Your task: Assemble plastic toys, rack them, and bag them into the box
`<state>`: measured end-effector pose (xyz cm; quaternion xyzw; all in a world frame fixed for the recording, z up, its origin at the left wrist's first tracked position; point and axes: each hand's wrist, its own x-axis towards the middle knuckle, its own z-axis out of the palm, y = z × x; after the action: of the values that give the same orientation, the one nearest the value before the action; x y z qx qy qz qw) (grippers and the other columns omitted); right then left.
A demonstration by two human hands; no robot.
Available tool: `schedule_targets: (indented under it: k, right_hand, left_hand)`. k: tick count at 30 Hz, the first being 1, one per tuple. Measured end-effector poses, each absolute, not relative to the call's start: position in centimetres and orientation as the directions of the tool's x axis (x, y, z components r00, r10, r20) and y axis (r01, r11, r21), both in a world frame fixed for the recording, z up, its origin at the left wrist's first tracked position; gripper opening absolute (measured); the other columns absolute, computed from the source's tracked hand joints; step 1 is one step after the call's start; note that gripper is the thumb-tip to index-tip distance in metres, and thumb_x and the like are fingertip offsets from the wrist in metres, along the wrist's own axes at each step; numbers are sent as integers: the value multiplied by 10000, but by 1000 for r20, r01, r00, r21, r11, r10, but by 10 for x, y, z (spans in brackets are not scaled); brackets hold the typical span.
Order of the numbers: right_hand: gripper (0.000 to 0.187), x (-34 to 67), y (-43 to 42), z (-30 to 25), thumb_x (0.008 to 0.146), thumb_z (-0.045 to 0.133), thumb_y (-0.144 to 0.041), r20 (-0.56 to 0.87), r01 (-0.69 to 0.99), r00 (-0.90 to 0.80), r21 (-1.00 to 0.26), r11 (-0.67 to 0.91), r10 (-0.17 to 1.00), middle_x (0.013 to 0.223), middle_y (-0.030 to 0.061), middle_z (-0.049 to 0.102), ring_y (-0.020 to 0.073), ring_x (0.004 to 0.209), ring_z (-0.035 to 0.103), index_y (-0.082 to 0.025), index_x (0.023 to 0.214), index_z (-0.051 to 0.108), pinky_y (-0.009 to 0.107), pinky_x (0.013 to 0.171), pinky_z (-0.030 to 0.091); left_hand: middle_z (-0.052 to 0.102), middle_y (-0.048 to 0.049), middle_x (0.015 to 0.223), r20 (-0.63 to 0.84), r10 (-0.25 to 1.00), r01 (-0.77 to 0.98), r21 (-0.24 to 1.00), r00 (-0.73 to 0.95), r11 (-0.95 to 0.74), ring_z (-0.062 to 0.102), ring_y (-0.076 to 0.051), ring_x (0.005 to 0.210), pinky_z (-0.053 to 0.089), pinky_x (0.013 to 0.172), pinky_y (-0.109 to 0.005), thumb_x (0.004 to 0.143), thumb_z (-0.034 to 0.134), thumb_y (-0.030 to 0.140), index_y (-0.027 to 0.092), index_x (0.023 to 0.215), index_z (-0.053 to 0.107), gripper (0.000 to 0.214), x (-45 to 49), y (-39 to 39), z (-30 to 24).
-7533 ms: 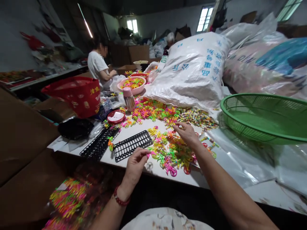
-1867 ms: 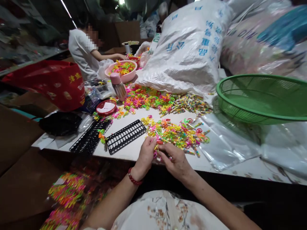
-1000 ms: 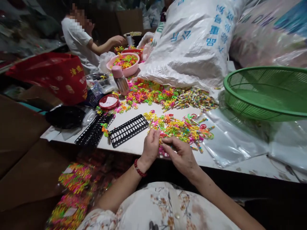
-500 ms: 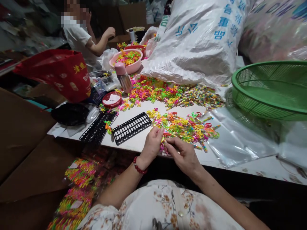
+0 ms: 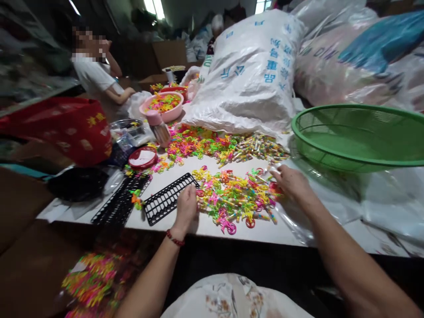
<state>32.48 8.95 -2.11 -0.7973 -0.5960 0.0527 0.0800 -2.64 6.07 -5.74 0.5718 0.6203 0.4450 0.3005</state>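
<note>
My left hand [image 5: 187,205], with a red bead bracelet on its wrist, is closed at the right end of a black slotted plastic rack [image 5: 162,201]. What its fingers hold, if anything, is hidden. A heap of small bright plastic toys [image 5: 232,198], mixed with thin candy-coloured tubes, lies between my hands. At the heap's right edge my right hand [image 5: 294,183] has its fingers pinched together, close to a red piece and a pale tube end. Blur keeps me from telling what is in the pinch. Clear plastic bags [image 5: 300,225] lie below that hand.
Behind the heap are more loose toys [image 5: 198,143], a pile of tubes [image 5: 261,147] and a big white sack [image 5: 238,75]. A green basket [image 5: 357,163] stands right. A pink-lidded flask [image 5: 159,128], pink basin [image 5: 170,115] and red bag [image 5: 62,137] are left, near another person [image 5: 94,75].
My hands, together over the front of the heap before, have parted: the left went toward the black rack, the right to the heap's right edge. The view has shifted too.
</note>
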Motion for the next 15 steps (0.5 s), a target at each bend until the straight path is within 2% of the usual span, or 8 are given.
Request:
schedule_targets:
  k: [2, 5, 7, 11, 13, 15]
  right_hand:
    - [436, 334, 105, -29, 922, 466, -475, -63, 950, 286, -113, -292, 956, 961, 217, 699, 318, 876, 652, -115, 1083, 651, 357, 684, 414]
    - [402, 334, 120, -39, 907, 483, -424, -84, 949, 280, -124, -289, 956, 976, 212, 696, 325, 897, 650, -121, 1120, 641, 365, 694, 415]
    - [335, 332, 126, -44, 891, 487, -322, -72, 949, 281, -127, -289, 957, 965, 205, 690, 313, 873, 649, -120, 1108, 642, 364, 687, 418]
    - [227, 334, 129, -51, 857, 485, -202, -27, 962, 264, -73, -265, 964, 1005, 208, 651, 314, 909, 618, -115, 985, 651, 382, 724, 436]
    - [209, 335, 126, -51, 874, 469, -203, 80, 967, 247, -90, -239, 966, 1038, 201, 624, 325, 990, 581, -132, 969, 640, 414, 800, 436]
    - [204, 333, 117, -48, 894, 441, -207, 250, 964, 230, -187, -186, 940, 1039, 196, 609, 325, 1050, 548, -158, 960, 628, 445, 883, 414]
  left_hand:
    - [550, -28, 761, 292, 952, 633, 755, -92, -170, 495, -200, 793, 378, 776, -322, 948, 419, 302, 216, 687, 502, 288, -26, 72, -59]
    - [585, -71, 921, 394, 919, 725, 642, -31, -250, 493, -232, 942, 357, 916, -380, 893, 491, 205, 211, 814, 569, 111, -25, 99, -55]
    - [570, -81, 941, 389, 921, 704, 664, -36, -252, 473, -248, 986, 338, 961, -397, 819, 589, 177, 208, 843, 583, 40, -26, 122, -52]
    - [459, -23, 717, 213, 971, 520, 845, -105, -129, 451, -261, 970, 334, 939, -385, 567, 776, 94, 218, 598, 493, 311, -27, 167, -56]
    - [385, 12, 628, 135, 983, 457, 887, -125, -64, 461, -245, 903, 352, 879, -367, 518, 779, 51, 221, 527, 428, 391, -27, 183, -61]
    - [359, 28, 597, 103, 984, 435, 900, -145, -30, 464, -224, 835, 359, 820, -351, 525, 767, 34, 221, 520, 401, 412, -30, 194, -67]
